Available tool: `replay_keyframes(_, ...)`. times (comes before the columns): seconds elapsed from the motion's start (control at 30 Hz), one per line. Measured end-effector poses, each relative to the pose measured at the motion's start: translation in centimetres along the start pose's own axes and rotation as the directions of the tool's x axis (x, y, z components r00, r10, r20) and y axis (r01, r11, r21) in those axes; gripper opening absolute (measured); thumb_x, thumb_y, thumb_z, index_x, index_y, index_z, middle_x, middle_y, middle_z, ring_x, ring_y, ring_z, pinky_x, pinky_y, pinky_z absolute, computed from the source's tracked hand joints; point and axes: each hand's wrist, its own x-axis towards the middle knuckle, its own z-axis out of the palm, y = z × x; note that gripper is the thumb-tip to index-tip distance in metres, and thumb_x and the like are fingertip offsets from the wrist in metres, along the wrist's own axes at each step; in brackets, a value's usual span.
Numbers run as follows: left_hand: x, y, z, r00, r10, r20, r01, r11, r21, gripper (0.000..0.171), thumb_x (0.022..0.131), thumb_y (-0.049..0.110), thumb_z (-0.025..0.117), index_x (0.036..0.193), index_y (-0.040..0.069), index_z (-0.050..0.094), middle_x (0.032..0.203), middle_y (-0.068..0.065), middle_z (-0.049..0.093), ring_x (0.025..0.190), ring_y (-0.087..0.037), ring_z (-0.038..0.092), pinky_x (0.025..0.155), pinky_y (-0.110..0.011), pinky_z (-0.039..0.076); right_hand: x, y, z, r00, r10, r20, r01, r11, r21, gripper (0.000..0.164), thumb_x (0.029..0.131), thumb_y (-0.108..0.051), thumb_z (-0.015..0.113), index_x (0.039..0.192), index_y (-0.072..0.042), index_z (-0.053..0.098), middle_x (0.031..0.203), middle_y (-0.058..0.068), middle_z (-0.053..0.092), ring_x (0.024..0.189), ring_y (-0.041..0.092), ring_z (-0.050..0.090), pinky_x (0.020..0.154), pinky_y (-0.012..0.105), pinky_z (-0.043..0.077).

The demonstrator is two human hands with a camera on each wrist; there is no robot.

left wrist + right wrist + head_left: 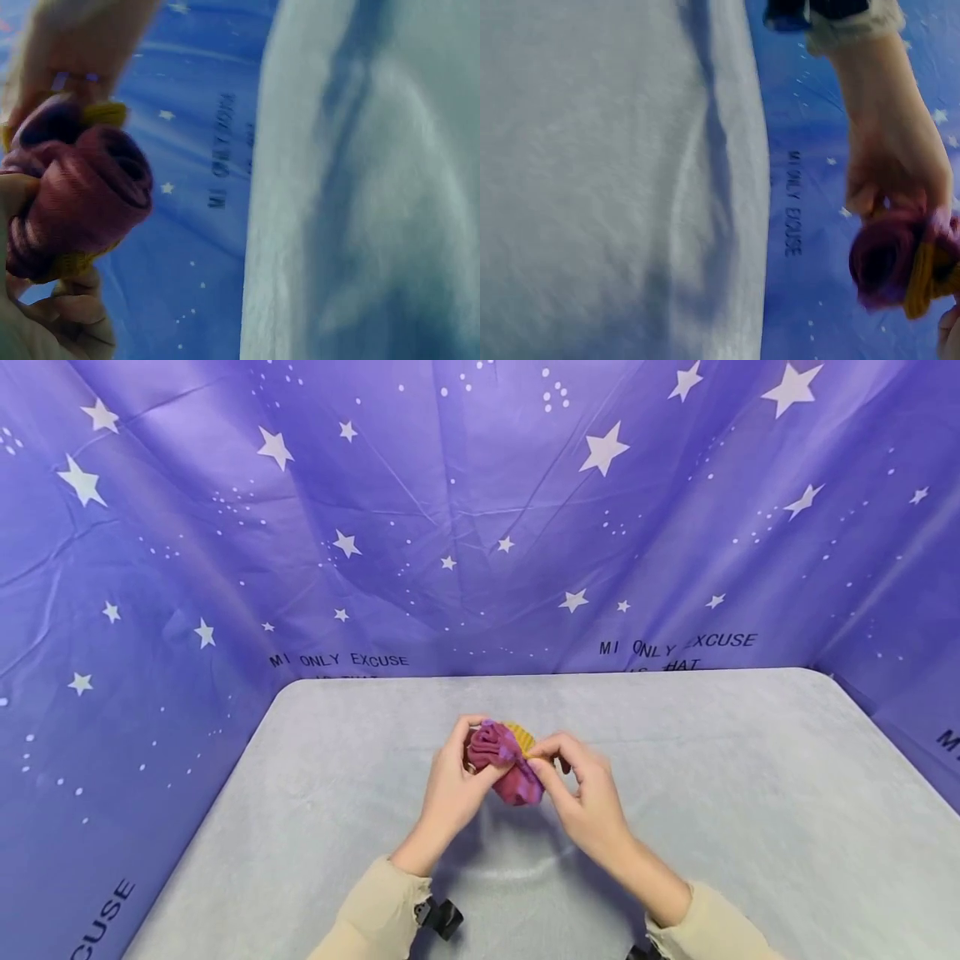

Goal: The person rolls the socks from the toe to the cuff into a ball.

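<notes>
Both hands hold a rolled-up bundle of maroon knit socks (516, 785) above the table, with a yellow ribbed cuff (521, 737) showing on the far side. My left hand (447, 789) grips the bundle from the left, its thumb across the near side and its fingers behind. From the right, my right hand (592, 797) pinches the fabric edge by the yellow cuff between thumb and forefinger. Spiral folds of the rolled socks (90, 199) show in the left wrist view. In the right wrist view a rolled end faces the camera beside the yellow band (921, 281).
A table (315, 827) with a pale grey cloth lies beneath the hands. Purple-blue curtains (465, 477) with white stars and printed words hang behind and at both sides. A black wrist camera (441, 917) is strapped at the left cuff.
</notes>
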Motion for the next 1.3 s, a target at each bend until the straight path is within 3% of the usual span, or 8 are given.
replay_keyframes(0.23,0.5,0.0,1.2,0.995,0.009,-0.101,0.008,0.987,0.162,0.044,0.078,0.015,0.069,0.119,0.010,0.054,0.101,-0.009,0.070,0.081,-0.018,0.061,0.071,-0.030,0.050,-0.4,0.5,1.0,0.995,-0.101,0.003,0.100,0.985,-0.138,0.013,0.087,0.000,0.071,0.096,-0.008,0.068,0.085,0.001,0.065,0.077,0.009,0.057,0.069,0.013,0.048)
replay_keyframes(0.37,0.3,0.3,1.2,0.994,-0.094,-0.058,0.094,0.995,0.010,0.048,0.084,0.015,0.070,0.126,0.005,0.050,0.113,-0.014,0.067,0.086,-0.016,0.064,0.073,-0.026,0.052,-0.1,1.5,1.1,0.995,-0.101,0.006,0.100,0.967,-0.233,0.021,0.084,-0.008,0.077,0.103,-0.007,0.068,0.092,0.003,0.066,0.081,0.011,0.058,0.072,0.015,0.048)
replay_keyframes(0.53,-0.2,1.1,0.3,0.978,-0.176,0.111,0.197,0.953,-0.231,0.055,0.086,0.012,0.075,0.134,0.008,0.050,0.122,-0.017,0.057,0.073,-0.008,0.062,0.061,-0.018,0.049,0.3,2.6,0.4,0.997,-0.012,-0.079,-0.002,0.984,-0.179,0.018,0.085,-0.001,0.074,0.101,-0.007,0.068,0.091,0.004,0.066,0.084,0.009,0.059,0.079,0.017,0.048)
replay_keyframes(0.7,-0.2,1.9,-0.1,0.994,-0.064,0.087,0.068,0.997,-0.038,0.051,0.083,0.017,0.079,0.130,0.020,0.060,0.115,-0.006,0.064,0.070,-0.007,0.057,0.060,-0.020,0.050,0.3,2.6,-0.5,0.989,0.125,-0.073,-0.125,0.992,0.015,0.012,0.087,0.003,0.070,0.097,-0.004,0.068,0.088,0.003,0.067,0.084,0.006,0.059,0.081,0.019,0.045)
replay_keyframes(0.8,-0.1,2.1,-0.4,0.997,0.007,0.083,-0.013,0.998,0.069,0.048,0.079,0.016,0.077,0.125,0.024,0.066,0.113,0.002,0.068,0.079,-0.009,0.058,0.067,-0.022,0.050,0.6,2.0,-1.3,0.958,0.281,0.046,-0.285,0.943,0.170,0.008,0.093,-0.002,0.063,0.100,0.002,0.064,0.084,-0.005,0.066,0.079,0.004,0.059,0.076,0.019,0.048)
replay_keyframes(0.9,-0.1,2.1,-0.8,0.991,0.060,0.119,-0.076,0.987,0.140,0.048,0.076,0.016,0.077,0.123,0.022,0.069,0.114,0.003,0.069,0.089,-0.011,0.060,0.072,-0.023,0.050,1.2,1.6,-2.0,0.912,0.374,0.166,-0.402,0.896,0.187,0.013,0.098,-0.007,0.057,0.100,0.004,0.062,0.078,-0.011,0.063,0.074,0.004,0.058,0.070,0.021,0.050)
replay_keyframes(1.1,0.0,2.3,-0.9,0.985,0.021,0.171,-0.062,0.969,0.238,0.039,0.081,0.024,0.071,0.120,0.023,0.070,0.115,0.003,0.073,0.094,-0.014,0.066,0.079,-0.030,0.053,1.5,0.8,-1.7,0.979,0.186,0.078,-0.185,0.983,-0.018,0.008,0.095,-0.004,0.062,0.088,-0.008,0.065,0.072,-0.005,0.060,0.072,0.005,0.055,0.069,0.023,0.046)
replay_keyframes(1.3,0.2,1.9,-0.4,0.989,0.002,0.151,-0.054,0.940,0.337,0.038,0.082,0.027,0.069,0.119,0.023,0.069,0.105,0.001,0.074,0.091,-0.018,0.068,0.074,-0.034,0.053,0.9,0.5,-0.5,0.997,-0.069,-0.031,0.065,0.989,-0.129,0.007,0.093,-0.006,0.063,0.087,-0.010,0.063,0.075,-0.003,0.063,0.072,0.007,0.053,0.082,0.027,0.032)
